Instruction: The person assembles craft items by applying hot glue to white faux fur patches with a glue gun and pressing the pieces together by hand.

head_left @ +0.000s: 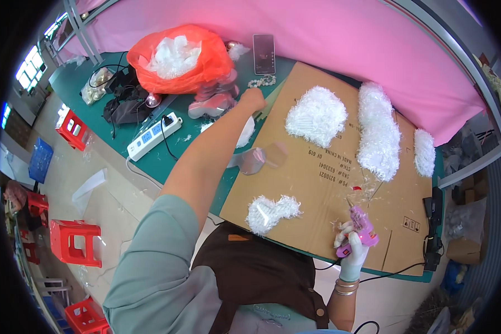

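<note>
My gloved right hand (350,247) is wrapped round a pink hot glue gun (363,225) over the near right of the cardboard, its nozzle pointing away from me. My bare left hand (253,99) reaches to the far side of the table, beside a stack of pinkish see-through plastic pieces (212,104); its fingers are turned away and hidden. On the cardboard sheet (295,183) lie a rounded fluffy white piece (317,117), a long one (378,133), a small oval one (424,153) and a curved one (270,214). Thin clear plastic shapes (254,161) overlap its left edge.
A red plastic bag (142,61) with white material stands at the far left, beside dark cables (129,108). A white power strip (155,136) lies at the table's left edge. A phone (264,54) leans against the pink cloth (328,42). Red stools (75,242) stand on the floor.
</note>
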Available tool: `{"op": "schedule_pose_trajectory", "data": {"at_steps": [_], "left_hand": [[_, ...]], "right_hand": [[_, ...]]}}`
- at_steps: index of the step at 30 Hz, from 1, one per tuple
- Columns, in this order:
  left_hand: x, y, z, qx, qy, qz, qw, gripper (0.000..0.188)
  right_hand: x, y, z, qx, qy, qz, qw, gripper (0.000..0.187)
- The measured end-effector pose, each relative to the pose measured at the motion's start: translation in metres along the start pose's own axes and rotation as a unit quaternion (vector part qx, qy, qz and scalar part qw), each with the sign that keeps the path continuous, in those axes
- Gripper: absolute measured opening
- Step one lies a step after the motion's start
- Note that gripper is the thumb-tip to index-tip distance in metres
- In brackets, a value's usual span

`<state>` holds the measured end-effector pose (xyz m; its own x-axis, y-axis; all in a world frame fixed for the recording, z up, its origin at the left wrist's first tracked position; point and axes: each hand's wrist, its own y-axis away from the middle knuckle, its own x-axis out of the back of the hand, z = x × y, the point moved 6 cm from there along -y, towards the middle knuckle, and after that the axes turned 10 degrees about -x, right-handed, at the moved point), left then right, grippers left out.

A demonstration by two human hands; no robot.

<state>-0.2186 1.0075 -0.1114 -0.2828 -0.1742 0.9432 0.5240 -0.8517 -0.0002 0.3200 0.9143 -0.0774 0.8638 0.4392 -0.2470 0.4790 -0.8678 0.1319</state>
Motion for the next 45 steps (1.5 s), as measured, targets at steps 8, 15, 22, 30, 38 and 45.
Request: {"op": "schedule_pose_trajectory", "data": {"at_steps": [8, 15, 22, 30, 38, 45], "left_hand": [[-0.012, -0.012, 0.005, -0.057, -0.017, -0.027, 0.998, 0.042], [-0.01, -0.018, -0.02, -0.052, 0.012, -0.011, 0.999, 0.043], [-0.001, -0.025, -0.018, -0.125, -0.121, 0.025, 0.985, 0.043], [0.018, 0.013, -0.007, -0.165, -0.033, 0.066, 0.983, 0.027], [0.171, 0.16, 0.135, -0.373, 0.235, 0.2, 0.875, 0.027], [0.312, 0.292, 0.223, -0.781, 0.067, 0.291, 0.549, 0.075]], "right_hand": [[0.003, -0.005, 0.008, -0.039, 0.035, 0.006, 0.999, 0.027], [-0.007, -0.009, 0.008, -0.03, 0.057, 0.002, 0.998, 0.021], [-0.015, 0.0, 0.002, -0.048, 0.064, 0.016, 0.997, 0.023], [-0.006, -0.005, 0.005, -0.07, 0.093, 0.038, 0.992, 0.025], [-0.009, -0.007, -0.028, 0.212, 0.487, 0.115, 0.839, 0.036], [-0.037, -0.034, -0.018, 0.14, 0.682, 0.113, 0.709, 0.063]]}}
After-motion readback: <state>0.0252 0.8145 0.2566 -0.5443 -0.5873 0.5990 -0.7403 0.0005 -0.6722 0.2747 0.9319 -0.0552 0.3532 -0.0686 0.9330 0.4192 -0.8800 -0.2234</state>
